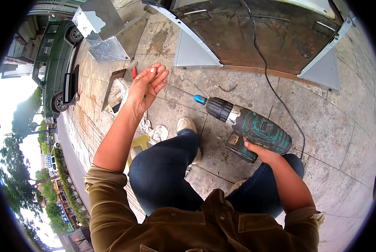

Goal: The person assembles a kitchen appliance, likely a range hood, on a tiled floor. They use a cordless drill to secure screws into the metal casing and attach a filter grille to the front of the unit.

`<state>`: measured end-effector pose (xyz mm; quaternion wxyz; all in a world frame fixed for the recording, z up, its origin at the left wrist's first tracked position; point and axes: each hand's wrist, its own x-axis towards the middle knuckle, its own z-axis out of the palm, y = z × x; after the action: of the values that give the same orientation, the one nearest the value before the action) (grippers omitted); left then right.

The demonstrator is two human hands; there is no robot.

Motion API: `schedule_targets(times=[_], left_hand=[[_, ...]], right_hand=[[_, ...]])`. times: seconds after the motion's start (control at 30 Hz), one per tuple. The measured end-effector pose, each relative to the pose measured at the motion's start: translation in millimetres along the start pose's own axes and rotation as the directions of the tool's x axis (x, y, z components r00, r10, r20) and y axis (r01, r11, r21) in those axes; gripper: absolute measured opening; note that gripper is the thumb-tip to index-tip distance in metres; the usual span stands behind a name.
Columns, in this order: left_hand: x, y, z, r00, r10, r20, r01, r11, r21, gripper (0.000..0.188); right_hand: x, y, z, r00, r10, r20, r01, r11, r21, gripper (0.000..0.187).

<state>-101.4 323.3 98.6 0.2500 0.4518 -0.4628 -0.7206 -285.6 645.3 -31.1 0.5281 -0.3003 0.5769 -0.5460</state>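
A worn teal-and-black cordless drill [261,128] lies level across my right thigh, its nose pointing left. My right hand [261,152] grips it near the battery, most of the fingers hidden beneath. From its black chuck runs a long thin bit [177,89] with a blue collar [199,99]. At the bit's far end is my left hand [148,84], palm turned up, with thumb and fingers curled together. Whatever the fingertips pinch is too small to name. A tiny dark spot shows on the palm.
A large rusty metal cabinet [255,38] stands ahead, a black cable [276,90] trailing from it. Beyond my left hand are sheet-metal boxes [108,31], a red-handled tool [134,72] and a white bag [118,92]. White gloves [156,132] and a yellow stool [141,142] are near my left knee.
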Motion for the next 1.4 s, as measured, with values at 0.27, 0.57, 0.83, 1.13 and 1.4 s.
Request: schedule_targets(times=[0.27,0.57,0.83,1.13,1.4], left_hand=[[50,2,40,0.929,-0.112,0.352,0.139,0.989,-0.053,0.023],[111,-19,58,0.744,-0.180,0.644,0.324,0.939,-0.113,0.023],[134,-13,42,0.643,-0.151,0.751,0.401,0.902,-0.161,0.022],[133,-16,19,0.668,-0.133,0.732,0.230,0.973,-0.034,0.022],[114,-2,23,0.687,-0.064,0.723,0.097,0.995,-0.004,0.021]], right_hand=[[-21,2,13,0.947,0.143,-0.286,-0.081,0.973,0.218,0.031],[-46,1,64,0.854,0.203,-0.480,-0.215,0.976,0.032,0.041],[-30,-4,121,0.796,0.161,-0.583,-0.092,0.985,0.146,0.048],[-15,4,138,0.821,0.136,-0.555,-0.095,0.990,0.103,0.038],[-15,8,136,0.848,0.096,-0.522,-0.018,0.988,0.153,0.028]])
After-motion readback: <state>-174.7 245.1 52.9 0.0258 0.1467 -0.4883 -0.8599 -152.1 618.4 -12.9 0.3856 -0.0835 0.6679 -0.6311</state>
